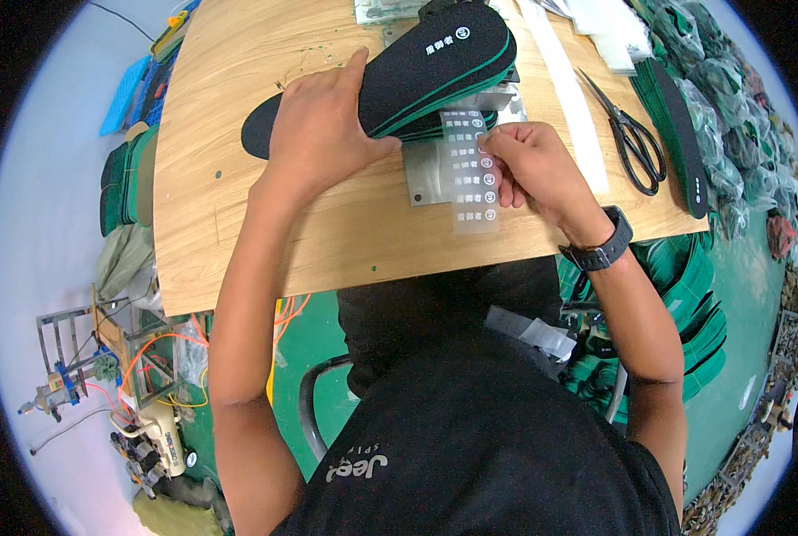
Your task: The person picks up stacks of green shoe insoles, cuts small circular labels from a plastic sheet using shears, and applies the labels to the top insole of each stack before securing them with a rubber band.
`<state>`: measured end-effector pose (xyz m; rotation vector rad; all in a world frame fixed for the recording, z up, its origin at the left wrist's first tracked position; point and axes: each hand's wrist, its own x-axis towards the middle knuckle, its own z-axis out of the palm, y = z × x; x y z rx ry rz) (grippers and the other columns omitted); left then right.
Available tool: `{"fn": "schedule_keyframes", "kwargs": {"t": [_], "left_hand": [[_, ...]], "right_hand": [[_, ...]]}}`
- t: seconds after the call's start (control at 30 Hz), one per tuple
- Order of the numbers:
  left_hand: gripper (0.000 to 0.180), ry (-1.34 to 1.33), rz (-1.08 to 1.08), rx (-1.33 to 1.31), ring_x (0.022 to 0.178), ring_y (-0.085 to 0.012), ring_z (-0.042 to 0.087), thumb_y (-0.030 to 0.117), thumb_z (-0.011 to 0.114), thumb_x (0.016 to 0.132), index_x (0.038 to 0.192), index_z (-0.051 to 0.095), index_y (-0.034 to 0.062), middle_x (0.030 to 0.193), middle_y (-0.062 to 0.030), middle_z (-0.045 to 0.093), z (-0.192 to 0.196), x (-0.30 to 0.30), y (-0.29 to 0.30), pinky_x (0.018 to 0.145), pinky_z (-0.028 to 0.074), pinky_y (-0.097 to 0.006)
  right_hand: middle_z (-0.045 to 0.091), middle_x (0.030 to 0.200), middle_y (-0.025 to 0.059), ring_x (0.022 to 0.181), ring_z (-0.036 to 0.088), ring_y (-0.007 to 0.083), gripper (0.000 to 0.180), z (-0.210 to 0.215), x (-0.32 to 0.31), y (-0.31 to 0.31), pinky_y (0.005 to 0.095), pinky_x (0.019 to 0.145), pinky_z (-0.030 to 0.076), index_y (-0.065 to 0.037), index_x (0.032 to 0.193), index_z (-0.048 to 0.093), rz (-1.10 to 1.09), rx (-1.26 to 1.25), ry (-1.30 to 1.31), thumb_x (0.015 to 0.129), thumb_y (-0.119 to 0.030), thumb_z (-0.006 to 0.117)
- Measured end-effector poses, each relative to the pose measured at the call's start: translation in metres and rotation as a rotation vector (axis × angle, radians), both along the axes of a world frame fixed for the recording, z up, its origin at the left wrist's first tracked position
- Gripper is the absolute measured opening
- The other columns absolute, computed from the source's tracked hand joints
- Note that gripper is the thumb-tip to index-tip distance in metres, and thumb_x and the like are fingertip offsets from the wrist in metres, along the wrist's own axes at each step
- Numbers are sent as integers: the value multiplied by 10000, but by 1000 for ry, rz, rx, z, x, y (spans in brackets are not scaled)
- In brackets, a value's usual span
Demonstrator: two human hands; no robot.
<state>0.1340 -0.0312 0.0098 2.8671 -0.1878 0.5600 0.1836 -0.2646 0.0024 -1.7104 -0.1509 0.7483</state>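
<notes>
A black insole (426,67) with green edges and a small white print lies slanting across the table, with more green-edged layers under its right part. My left hand (323,125) grips across its middle, thumb along the near edge and index finger toward the far edge. My right hand (533,165) pinches the right edge of a translucent strip of white printed labels (472,183). The strip hangs over a grey metal plate (426,170), its top end close to the insoles. A metal block (493,100) shows partly beneath the insole; the rest of it is hidden.
Black-handled scissors (638,152) and another dark insole (676,134) lie on the right of the wooden table (211,223). A long white strip (573,98) runs beside the scissors. Clear plastic sleeves (609,31) sit at the far right. Bagged goods (729,98) are piled beyond.
</notes>
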Motion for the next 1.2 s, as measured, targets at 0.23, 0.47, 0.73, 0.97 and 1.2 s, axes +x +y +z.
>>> {"fn": "schedule_keyframes", "kwargs": {"t": [0.23, 0.47, 0.73, 0.97, 1.2], "left_hand": [[793, 185, 26, -159, 972, -385, 558, 310, 785, 615, 1290, 476, 31, 1021, -246, 601, 15, -4, 6, 897, 428, -411], [563, 127, 1, -342, 799, -296, 617, 239, 720, 657, 1152, 581, 9, 854, -191, 641, 14, -2, 10, 772, 477, -358], [214, -86, 172, -954, 646, -69, 505, 145, 673, 730, 876, 630, -5, 710, 3, 596, 12, -13, 19, 623, 436, -231], [159, -122, 157, -1004, 643, -59, 508, 117, 686, 750, 844, 625, 4, 724, 4, 607, 9, -13, 22, 616, 440, -229], [173, -160, 161, -948, 643, -65, 513, 146, 696, 737, 825, 637, 9, 722, -1, 614, 8, -13, 20, 616, 444, -237]], "right_hand": [[590, 616, 56, 443, 546, 100, 241, -5, -13, -33, 182, 378, 392, -21, 752, 568, -278, 245, 42, 919, -193, 549], [611, 660, 77, 479, 557, 109, 236, -3, -8, -35, 192, 415, 405, -19, 762, 573, -331, 303, 31, 918, -193, 544], [578, 557, 55, 392, 535, 112, 287, -3, 1, 2, 208, 346, 387, -9, 696, 591, 8, -12, -36, 906, -202, 549], [585, 560, 74, 406, 555, 133, 293, 3, 5, 3, 227, 356, 423, 12, 701, 595, 58, -107, -50, 904, -191, 537], [585, 566, 69, 410, 556, 131, 295, -3, 7, 1, 226, 352, 411, 1, 692, 591, 56, -76, -42, 900, -203, 546]]}}
